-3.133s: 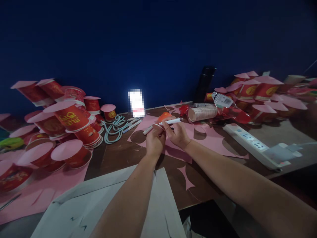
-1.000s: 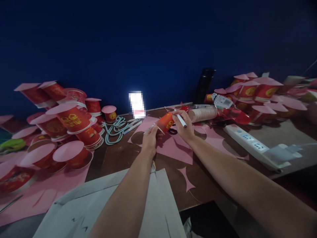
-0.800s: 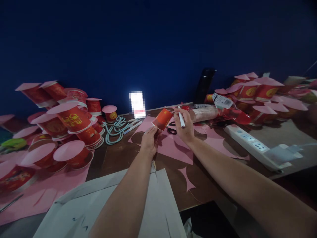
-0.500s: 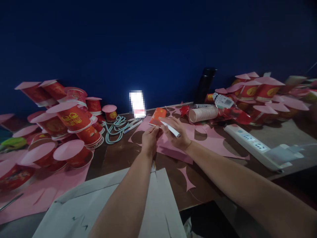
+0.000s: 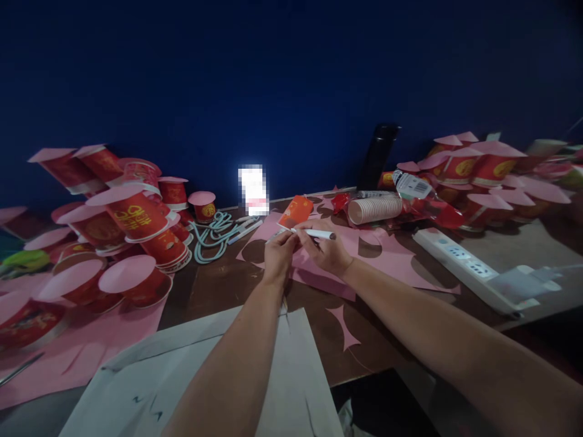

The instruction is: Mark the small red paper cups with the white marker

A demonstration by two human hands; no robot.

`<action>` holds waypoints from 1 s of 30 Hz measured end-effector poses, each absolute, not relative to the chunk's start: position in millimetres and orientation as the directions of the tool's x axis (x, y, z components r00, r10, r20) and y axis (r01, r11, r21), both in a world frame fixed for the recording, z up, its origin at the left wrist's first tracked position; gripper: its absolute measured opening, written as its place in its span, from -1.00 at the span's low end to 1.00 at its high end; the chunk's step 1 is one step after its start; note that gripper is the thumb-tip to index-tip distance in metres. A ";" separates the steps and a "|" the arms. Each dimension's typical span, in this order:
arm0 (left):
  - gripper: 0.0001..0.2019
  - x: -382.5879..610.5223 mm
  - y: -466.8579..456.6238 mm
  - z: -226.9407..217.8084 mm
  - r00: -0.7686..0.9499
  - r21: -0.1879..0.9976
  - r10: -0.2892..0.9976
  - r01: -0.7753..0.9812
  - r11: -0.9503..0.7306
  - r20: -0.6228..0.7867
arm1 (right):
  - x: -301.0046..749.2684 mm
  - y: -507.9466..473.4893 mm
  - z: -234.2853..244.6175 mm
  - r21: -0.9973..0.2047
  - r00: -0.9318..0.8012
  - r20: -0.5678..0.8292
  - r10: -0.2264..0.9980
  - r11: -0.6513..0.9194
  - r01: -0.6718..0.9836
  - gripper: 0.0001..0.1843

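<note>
An orange-red paper cup (image 5: 297,210) with a pale rim lies tilted just beyond my fingertips, over pink paper. My left hand (image 5: 277,260) is closed at the near end of this cup, its fingers pinched at the rim. In my right hand (image 5: 331,252) I hold a white marker (image 5: 322,233), now nearly level, with its dark end to the right. The marker's tip meets the cup's rim area by my left fingers; exact contact is hidden. Beneath both hands spreads pink paper (image 5: 387,255) with round holes cut out.
Red cups with pink paper discs (image 5: 127,276) are stacked at left; more cups (image 5: 496,164) stand at right. Nearby lie a coiled cable (image 5: 212,240), a sleeve of cups (image 5: 376,208), a power strip (image 5: 455,264) and a white board (image 5: 182,364). A bright phone (image 5: 252,189) stands behind.
The marker has swung from a slant to nearly level, its rear end rising and moving right. The cup has shifted slightly right and tilted a little.
</note>
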State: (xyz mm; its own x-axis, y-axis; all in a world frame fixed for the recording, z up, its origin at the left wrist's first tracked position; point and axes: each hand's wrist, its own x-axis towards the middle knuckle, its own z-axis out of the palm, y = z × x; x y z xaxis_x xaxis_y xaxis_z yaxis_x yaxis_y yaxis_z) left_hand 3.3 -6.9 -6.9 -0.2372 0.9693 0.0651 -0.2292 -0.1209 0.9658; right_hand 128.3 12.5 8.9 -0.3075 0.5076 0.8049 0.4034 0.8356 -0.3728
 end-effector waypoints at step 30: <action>-0.86 4.0 -12.5 -3.9 -0.235 0.977 0.950 0.118 -0.180 0.203 | 129.2 13.0 11.7 -0.332 -0.259 0.843 0.471 0.836 0.437 -0.77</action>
State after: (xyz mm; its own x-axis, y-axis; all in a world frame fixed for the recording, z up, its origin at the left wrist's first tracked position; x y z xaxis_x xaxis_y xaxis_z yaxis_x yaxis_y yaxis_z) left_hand 4.0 -12.5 -3.9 -0.2351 0.9505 0.2033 0.1180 -0.1797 0.9766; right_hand 129.2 13.0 11.7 -0.2594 0.4707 0.8433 0.4375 0.8357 -0.3319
